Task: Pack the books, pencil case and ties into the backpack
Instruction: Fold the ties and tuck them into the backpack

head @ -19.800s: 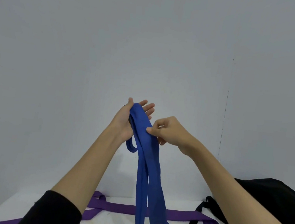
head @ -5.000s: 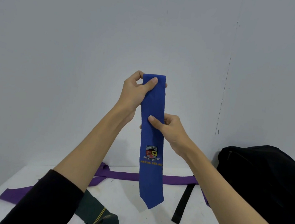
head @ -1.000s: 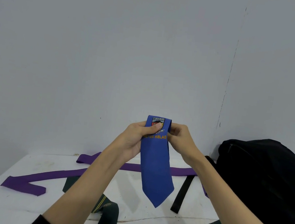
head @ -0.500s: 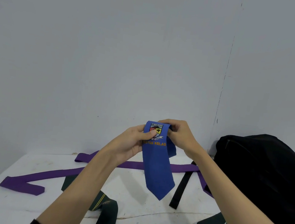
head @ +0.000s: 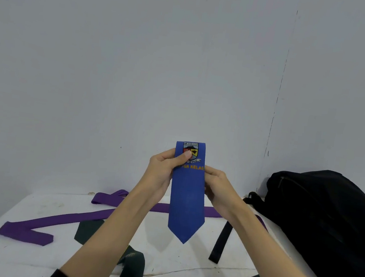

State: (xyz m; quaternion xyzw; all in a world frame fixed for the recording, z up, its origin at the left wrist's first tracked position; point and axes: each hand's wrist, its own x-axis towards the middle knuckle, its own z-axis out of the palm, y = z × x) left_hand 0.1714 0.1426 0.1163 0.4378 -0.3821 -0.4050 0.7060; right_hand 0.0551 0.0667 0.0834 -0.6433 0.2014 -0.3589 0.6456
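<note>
Currently, step: folding blue tie (head: 187,198) before packing.
Left hand (head: 162,170): thumb pinches folded top, on the crest.
Right hand (head: 218,185): grips right edge.
Tip: keep layers square, fold again.
Cloth: matte, limp, pointed end.
Backpack (head: 327,218): black, soft, surface's right edge.

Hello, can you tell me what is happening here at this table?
A person is holding up a folded blue cloth tie with a school crest, pinched by the left hand and the right hand above the white table. A long purple tie, a dark green tie and a black tie lie on the table, not yet packed. The black fabric backpack sits at the right.
</note>
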